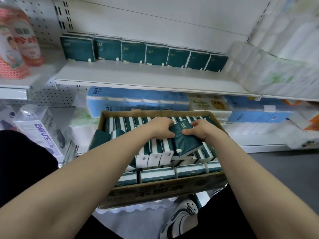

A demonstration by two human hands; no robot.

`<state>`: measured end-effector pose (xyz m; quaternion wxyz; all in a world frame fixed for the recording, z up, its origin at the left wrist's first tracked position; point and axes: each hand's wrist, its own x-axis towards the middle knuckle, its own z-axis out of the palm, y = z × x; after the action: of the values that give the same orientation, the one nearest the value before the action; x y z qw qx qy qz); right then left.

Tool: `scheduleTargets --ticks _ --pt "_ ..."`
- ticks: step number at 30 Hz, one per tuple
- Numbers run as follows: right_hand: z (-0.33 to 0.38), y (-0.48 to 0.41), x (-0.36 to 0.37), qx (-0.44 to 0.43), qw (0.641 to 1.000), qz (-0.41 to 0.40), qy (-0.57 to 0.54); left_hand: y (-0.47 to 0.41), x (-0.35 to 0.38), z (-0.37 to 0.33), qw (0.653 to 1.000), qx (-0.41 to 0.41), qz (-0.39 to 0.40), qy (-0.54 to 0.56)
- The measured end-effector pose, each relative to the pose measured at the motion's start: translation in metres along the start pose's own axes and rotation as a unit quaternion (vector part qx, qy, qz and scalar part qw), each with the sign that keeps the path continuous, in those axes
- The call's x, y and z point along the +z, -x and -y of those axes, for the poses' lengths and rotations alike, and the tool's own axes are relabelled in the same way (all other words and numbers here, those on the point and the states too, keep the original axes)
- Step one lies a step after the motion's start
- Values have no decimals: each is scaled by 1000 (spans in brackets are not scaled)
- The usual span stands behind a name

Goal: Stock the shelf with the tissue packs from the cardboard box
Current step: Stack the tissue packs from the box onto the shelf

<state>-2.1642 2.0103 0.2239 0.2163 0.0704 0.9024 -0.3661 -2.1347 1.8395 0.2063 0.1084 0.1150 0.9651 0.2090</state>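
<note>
Two bare forearms are reaching into an open cardboard box (155, 192) of brown, printed board, sitting below a smooth white metal shelf (138, 78). The left hand (160, 128) and right hand (202, 130) are together gripping one dark green tissue pack (187, 144), fingers curling over its far end and thumbs pressing on its top face. The pack is a soft rectangular block in glossy, slightly wrinkled film, tilting up above the boxed packs (155, 156), which are standing on edge and showing white sides between green bands. On the shelf, a shelved row (143, 52) of seven matching packs is standing upright near the back panel. Beneath the shelf, pale blue film-wrapped toilet roll bundles (138, 100) are lying. A white sneaker (183, 216) is showing below the box.
</note>
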Motion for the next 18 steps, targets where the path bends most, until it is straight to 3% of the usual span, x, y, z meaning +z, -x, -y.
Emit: scheduleTargets --ticks 3,9,14,18 --pt "16 -3 -11 -51 997 1 -54 -1 -11 9 990 -6 -31 134" --pt "61 -11 -19 -167 980 -4 -108 -7 -38 39 930 -34 -119 345" --pt "89 -42 4 -158 967 -56 -192 -9 -72 77 897 -87 -227 370" --pt "120 -71 39 -184 952 -38 -241 -5 -99 113 859 -119 -288 407"
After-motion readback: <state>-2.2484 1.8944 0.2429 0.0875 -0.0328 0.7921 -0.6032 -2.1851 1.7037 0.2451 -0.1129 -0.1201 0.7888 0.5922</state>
